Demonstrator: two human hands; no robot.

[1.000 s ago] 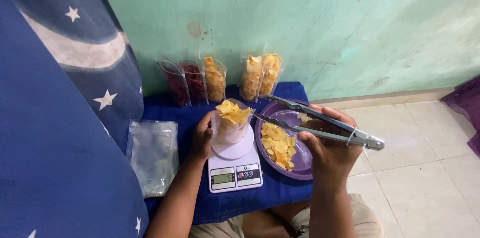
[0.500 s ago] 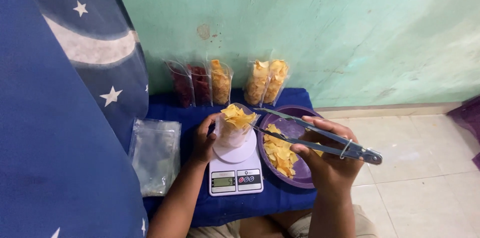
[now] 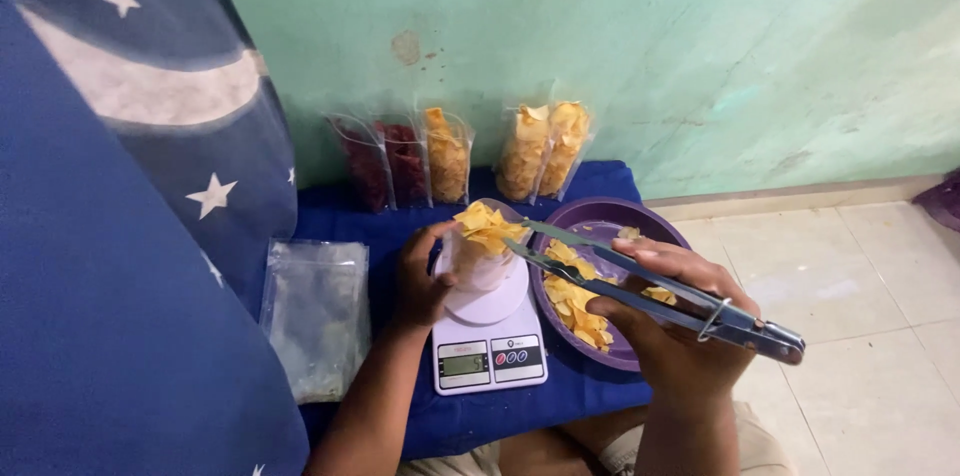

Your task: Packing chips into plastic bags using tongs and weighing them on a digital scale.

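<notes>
Cloth blue, wall green, floor tiled

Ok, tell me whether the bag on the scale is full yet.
Full: yellow chips heap above the open mouth of the bag, which the left hand steadies on the scale.

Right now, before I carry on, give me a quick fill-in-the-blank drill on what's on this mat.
1. The right hand holds metal ____ over the purple bowl.
2. The left hand steadies a clear bag of chips standing on the white ____.
3. The filled bags lean against the ____ wall.
4. The stack of empty bags lies to the scale's ____.

Missing: tongs; scale; green; left
</notes>
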